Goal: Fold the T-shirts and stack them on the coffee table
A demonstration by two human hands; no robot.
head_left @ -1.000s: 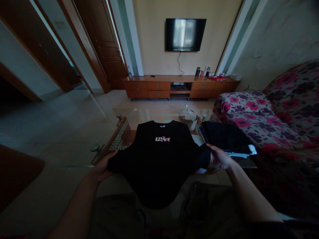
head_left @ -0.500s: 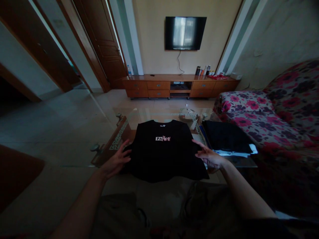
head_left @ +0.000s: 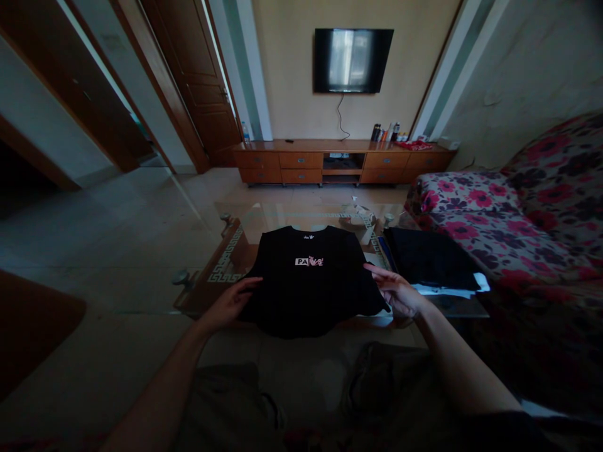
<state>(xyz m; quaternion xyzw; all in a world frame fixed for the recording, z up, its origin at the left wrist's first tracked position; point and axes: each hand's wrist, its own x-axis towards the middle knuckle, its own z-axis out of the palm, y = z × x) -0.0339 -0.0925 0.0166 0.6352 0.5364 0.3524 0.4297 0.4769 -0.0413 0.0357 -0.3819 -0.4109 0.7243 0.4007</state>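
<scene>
A black T-shirt (head_left: 311, 295) lies front up on the glass table, neck away from me, with a white and pink print on its chest. Its lower hem hangs over the near table edge. My left hand (head_left: 232, 302) is closed on the shirt's left side, fingertips on top and the thumb hidden. On the opposite side, my right hand (head_left: 396, 294) grips the right edge, with some of its fingers under the cloth.
Folded dark clothes (head_left: 428, 258) are stacked on the right of the glass table (head_left: 217, 271). A flowered sofa (head_left: 475, 213) stands to the right. Beyond are a low wooden cabinet (head_left: 299, 161) with bottles on it and a wall television (head_left: 353, 61).
My left hand has moved right and closed on the shirt's side. My right hand has closed on the other edge. The lower part of the shirt has drawn in and its hem has shifted slightly.
</scene>
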